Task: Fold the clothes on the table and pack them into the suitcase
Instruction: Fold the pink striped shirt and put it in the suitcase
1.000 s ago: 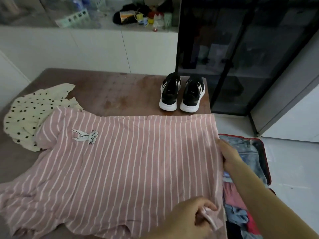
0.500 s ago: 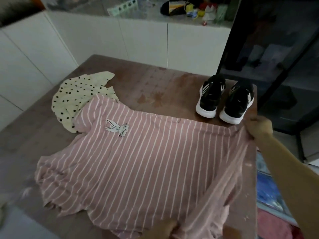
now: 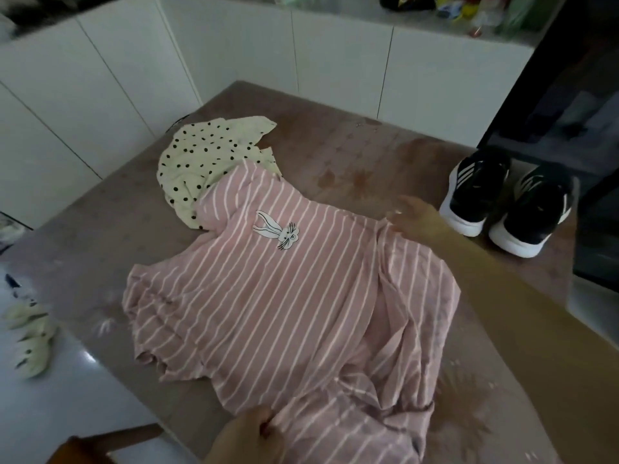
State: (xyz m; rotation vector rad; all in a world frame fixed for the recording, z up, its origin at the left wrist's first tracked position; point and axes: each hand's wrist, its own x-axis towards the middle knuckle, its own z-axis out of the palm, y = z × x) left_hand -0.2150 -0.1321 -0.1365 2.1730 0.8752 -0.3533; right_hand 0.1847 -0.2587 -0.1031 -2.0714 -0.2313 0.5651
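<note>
One pink striped shirt (image 3: 288, 306) lies on the table (image 3: 351, 145), its right part doubled over. My left hand (image 3: 244, 437) pinches the near hem; my right hand (image 3: 415, 219), fingers spread, rests on the far edge. I count one polka-dot garment (image 3: 204, 159) and two black sneakers (image 3: 475, 192).

One wide-angle view from the person's head looks forward and steeply down at the worktop (image 3: 335, 135), close enough that the left hand (image 3: 244, 433) and right hand (image 3: 415, 219) reach in from the lower edge.
</note>
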